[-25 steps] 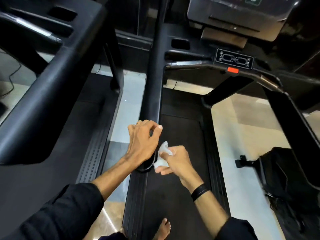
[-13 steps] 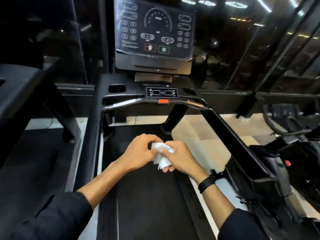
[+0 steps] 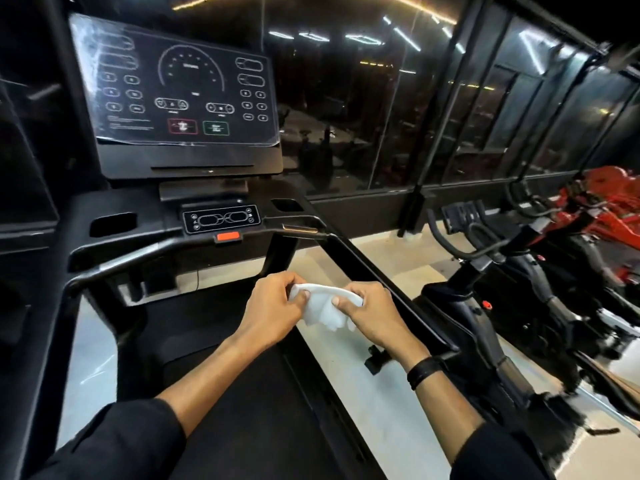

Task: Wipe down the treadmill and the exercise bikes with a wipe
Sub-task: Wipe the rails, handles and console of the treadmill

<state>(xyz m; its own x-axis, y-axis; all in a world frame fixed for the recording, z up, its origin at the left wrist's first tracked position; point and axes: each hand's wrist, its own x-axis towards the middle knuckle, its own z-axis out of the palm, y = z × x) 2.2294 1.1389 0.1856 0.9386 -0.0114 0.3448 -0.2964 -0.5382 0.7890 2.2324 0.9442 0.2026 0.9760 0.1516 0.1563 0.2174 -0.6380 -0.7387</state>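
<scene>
A white wipe (image 3: 323, 308) is stretched between both hands above the treadmill belt (image 3: 214, 341). My left hand (image 3: 273, 311) pinches its left end and my right hand (image 3: 367, 315) pinches its right end, and the rest of the wipe hangs crumpled below. The black treadmill fills the left and middle, with its console screen (image 3: 173, 88) upright ahead and a curved front handlebar (image 3: 145, 254) below it. A black exercise bike (image 3: 485, 296) stands just right of the treadmill's right side rail (image 3: 374, 271).
A red exercise bike (image 3: 602, 216) stands further right, behind the black one. Dark glass panels (image 3: 398, 116) run along the back. Pale floor (image 3: 391, 268) shows between the treadmill and the bikes. Another machine's frame lies at the far left edge.
My view has lifted from the left rail and belt to the console and swung right, bringing the bikes in. My left hand joined the right on the wipe, and they have pulled it out wider.
</scene>
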